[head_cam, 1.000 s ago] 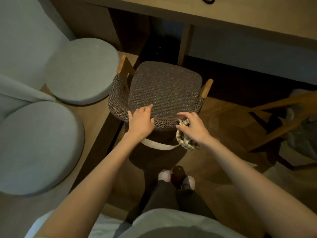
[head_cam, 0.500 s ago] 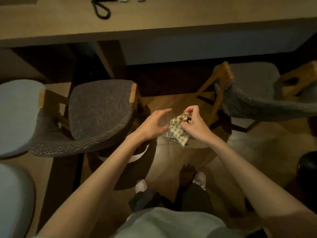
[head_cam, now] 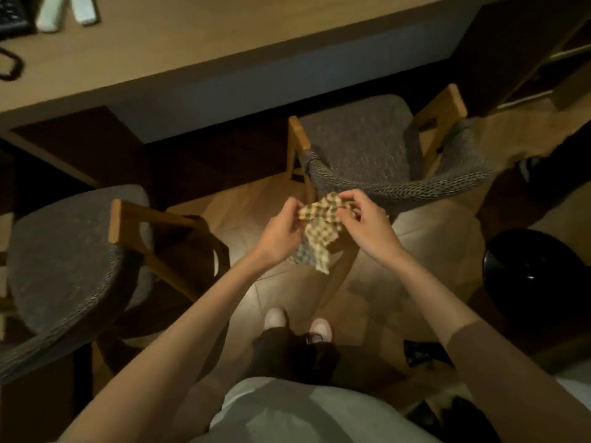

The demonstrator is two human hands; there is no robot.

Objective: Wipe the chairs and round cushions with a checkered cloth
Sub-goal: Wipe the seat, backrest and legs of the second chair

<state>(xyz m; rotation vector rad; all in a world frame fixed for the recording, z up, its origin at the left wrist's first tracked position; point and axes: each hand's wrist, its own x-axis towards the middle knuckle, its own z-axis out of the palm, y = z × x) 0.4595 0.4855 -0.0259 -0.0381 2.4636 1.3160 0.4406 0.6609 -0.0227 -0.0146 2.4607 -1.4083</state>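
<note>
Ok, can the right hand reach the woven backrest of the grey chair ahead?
Probably yes: the right hand, pinching the green-and-cream checkered cloth together with the left hand, is right beside the grey woven chair backrest, nothing between.

top [head_cam: 303,414] pale grey | trousers [head_cam: 281,350] dk | shoes [head_cam: 275,317] white | forearms [head_cam: 179,330] bare

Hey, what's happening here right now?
A person stands before a wooden desk, between the left chair and the right chair. Their left grip and right grip both pinch a crumpled checkered cloth, held up near the right chair's woven back. The cloth looks like it is being rearranged; it lies on neither seat.
</note>
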